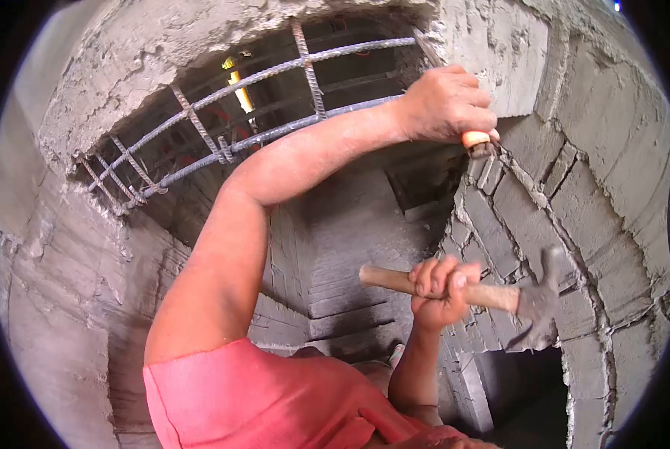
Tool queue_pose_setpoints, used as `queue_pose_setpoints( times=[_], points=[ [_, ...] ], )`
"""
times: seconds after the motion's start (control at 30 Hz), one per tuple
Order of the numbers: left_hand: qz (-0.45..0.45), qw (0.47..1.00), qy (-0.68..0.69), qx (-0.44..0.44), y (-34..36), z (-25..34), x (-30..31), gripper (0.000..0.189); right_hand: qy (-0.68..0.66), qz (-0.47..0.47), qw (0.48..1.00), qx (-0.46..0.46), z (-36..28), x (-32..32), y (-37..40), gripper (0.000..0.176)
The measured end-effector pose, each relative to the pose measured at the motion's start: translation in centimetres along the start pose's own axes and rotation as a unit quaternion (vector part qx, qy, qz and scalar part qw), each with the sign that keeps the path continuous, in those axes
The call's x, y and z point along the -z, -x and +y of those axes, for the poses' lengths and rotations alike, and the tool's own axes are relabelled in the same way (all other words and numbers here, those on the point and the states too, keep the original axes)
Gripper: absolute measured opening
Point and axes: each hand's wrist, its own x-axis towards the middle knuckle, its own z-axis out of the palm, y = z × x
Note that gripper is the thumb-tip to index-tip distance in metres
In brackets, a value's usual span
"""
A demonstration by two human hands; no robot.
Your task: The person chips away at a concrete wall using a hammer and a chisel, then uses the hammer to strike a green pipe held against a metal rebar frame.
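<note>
My left hand [451, 105] is closed round a chisel [479, 140] with an orange part at its butt end. The blade end points up and left, close to the broken concrete edge [462, 37] beside the opening; whether it touches cannot be told. Lower down, my right hand [443, 288] grips a claw hammer [492, 295] by its wooden handle. The hammer's metal head [541, 299] is to the right of the fist, slightly blurred, and apart from the chisel.
Steel reinforcing bars [305, 63] cross the opening above my left forearm. A yellow object [238, 86] shows behind them. Rough block wall [574, 209] with mortar joints rises at the right. A dark opening [522, 396] lies below the hammer, and steps [350, 307] descend beneath me.
</note>
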Motion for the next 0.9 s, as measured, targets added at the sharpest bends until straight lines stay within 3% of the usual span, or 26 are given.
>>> queue_pose_setpoints(
  times=[0.2, 0.33, 0.6, 0.73, 0.8, 0.83, 0.9],
  points=[
    [-0.032, 0.996, -0.080, 0.034, 0.7, -1.8, 0.4, 0.038, 0.033, 0.082, 0.994, -0.064, 0.3, 2.8, 0.1, 0.020],
    [-0.020, 0.999, -0.047, 0.011, 0.3, -2.8, 0.3, 0.041, -0.004, 0.067, 0.997, -0.043, 1.1, 4.2, -0.9, 0.021],
    [-0.015, 0.998, -0.038, -0.037, 0.9, -3.9, 0.3, 0.043, 0.147, 0.051, 0.986, -0.056, 2.0, 3.5, 0.5, 0.029],
    [0.033, 0.999, -0.010, -0.028, 1.5, -4.3, 1.4, 0.048, 0.092, -0.042, 0.990, 0.098, -1.6, 2.3, -1.9, 0.038],
    [0.036, 0.999, 0.000, -0.041, 1.9, -4.5, 1.8, 0.048, 0.119, -0.039, 0.951, 0.282, -4.4, -2.5, -3.5, 0.032],
    [0.038, 0.998, 0.014, -0.057, 2.1, -4.8, 2.3, 0.048, 0.117, -0.044, 0.951, 0.282, -5.2, -3.9, -3.6, 0.032],
    [0.019, 0.998, 0.029, -0.044, 2.3, -4.6, 3.5, 0.045, 0.083, -0.059, 0.900, 0.424, -6.2, -5.4, -3.2, 0.038]
  ],
)
